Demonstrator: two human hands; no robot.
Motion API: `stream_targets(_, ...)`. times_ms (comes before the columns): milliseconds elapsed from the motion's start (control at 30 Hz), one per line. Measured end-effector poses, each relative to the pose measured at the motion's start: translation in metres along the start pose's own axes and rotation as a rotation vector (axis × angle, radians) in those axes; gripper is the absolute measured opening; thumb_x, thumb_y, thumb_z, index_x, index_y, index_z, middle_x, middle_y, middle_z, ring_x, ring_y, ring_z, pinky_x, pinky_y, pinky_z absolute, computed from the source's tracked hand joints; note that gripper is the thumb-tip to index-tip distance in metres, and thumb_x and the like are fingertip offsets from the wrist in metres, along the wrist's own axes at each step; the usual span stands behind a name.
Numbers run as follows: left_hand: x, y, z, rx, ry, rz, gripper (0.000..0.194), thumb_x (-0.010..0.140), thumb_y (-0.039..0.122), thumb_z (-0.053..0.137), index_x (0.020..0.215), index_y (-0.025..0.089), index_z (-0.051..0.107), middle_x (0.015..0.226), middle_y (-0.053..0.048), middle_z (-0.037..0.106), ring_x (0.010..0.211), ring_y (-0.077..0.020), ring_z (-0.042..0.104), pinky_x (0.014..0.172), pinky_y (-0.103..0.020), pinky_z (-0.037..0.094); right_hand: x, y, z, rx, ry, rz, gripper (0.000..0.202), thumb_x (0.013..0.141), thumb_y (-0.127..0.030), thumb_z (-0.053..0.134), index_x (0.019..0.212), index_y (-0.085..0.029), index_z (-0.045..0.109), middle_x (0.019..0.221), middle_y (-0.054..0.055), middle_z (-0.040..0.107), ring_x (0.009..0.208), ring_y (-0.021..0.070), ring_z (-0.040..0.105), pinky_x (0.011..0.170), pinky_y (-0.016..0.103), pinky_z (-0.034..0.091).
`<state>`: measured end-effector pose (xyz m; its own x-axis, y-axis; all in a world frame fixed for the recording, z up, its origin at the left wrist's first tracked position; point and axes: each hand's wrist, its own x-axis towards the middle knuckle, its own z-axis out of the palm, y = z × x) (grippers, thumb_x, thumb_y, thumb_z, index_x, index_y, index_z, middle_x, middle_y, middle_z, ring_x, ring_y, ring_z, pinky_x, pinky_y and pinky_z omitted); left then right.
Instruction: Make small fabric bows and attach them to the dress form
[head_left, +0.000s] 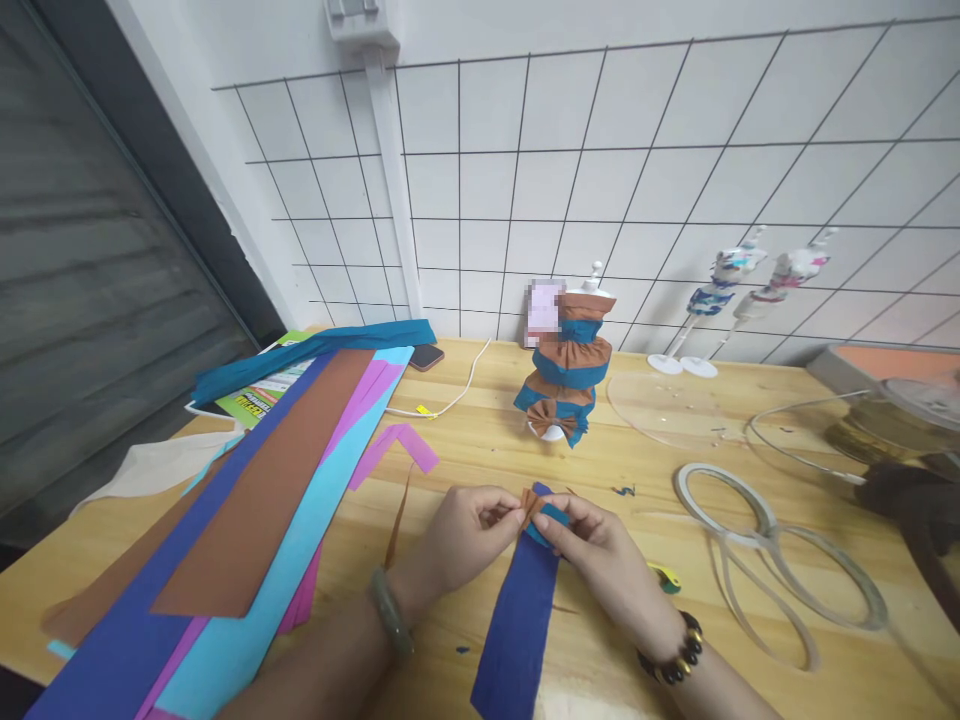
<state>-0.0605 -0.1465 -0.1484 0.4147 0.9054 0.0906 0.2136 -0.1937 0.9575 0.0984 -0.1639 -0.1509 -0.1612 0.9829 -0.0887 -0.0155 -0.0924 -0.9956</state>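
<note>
Pinched between the fingertips of both hands is a small pleated piece of brown crepe paper (530,500). My left hand (461,530) has its thumb and fingers closed on the left side of it. From the right, my right hand (600,545) pinches it too, along with a teal paper piece (553,522); fingers partly hide both. Beneath the hands a dark blue paper strip (519,625) runs toward the table's front edge. Just beyond stands a small dress form (596,275) dressed in gathered brown and teal paper (571,375), with a pleated brown bow (550,416) low on it.
Long coloured paper strips (277,480) lie piled on the left. Rolls of tape (727,500) and a yellow-green tool (664,577) lie on the right. Two small decorated forms (712,290) stand by the tiled wall. A phone (427,357) and white cable (474,372) lie behind.
</note>
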Motion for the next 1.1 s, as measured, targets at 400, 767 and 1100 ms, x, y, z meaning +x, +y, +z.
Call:
stream_targets(400, -0.0002, 0.0043, 0.0004, 0.034, -0.015, 0.002, 0.025, 0.079, 0.028, 0.046, 0.070, 0.012, 0.063, 0.069, -0.003, 0.062, 0.071, -0.0142, 0.056, 0.064, -0.020, 0.043, 0.0008, 0.0024, -0.0003, -0.051, 0.038, -0.010, 0.029, 0.066, -0.046, 0.065, 0.071, -0.018, 0.062, 0.068, 0.001, 0.061, 0.064, 0.0155, 0.054, 0.062, 0.027, 0.043)
stream_targets(767, -0.0002, 0.0031, 0.0002, 0.027, -0.014, -0.010, 0.023, 0.078, 0.027, 0.047, 0.071, 0.012, 0.063, 0.070, -0.003, 0.063, 0.068, -0.0134, 0.056, 0.065, -0.021, 0.043, 0.0000, 0.0051, -0.0014, -0.109, 0.018, -0.067, 0.023, 0.070, -0.041, 0.063, 0.077, -0.019, 0.064, 0.077, 0.003, 0.066, 0.075, 0.0194, 0.058, 0.070, 0.031, 0.045)
stream_targets(1100, -0.0001, -0.0020, 0.0001, 0.034, 0.070, -0.034, 0.020, 0.078, 0.028, 0.048, 0.070, 0.013, 0.059, 0.067, -0.002, 0.060, 0.064, -0.0121, 0.054, 0.061, -0.020, 0.042, 0.0011, 0.0043, -0.0001, 0.007, 0.037, 0.042, 0.040, 0.063, -0.040, 0.070, 0.097, -0.019, 0.062, 0.078, 0.002, 0.065, 0.070, 0.0169, 0.058, 0.064, 0.029, 0.045)
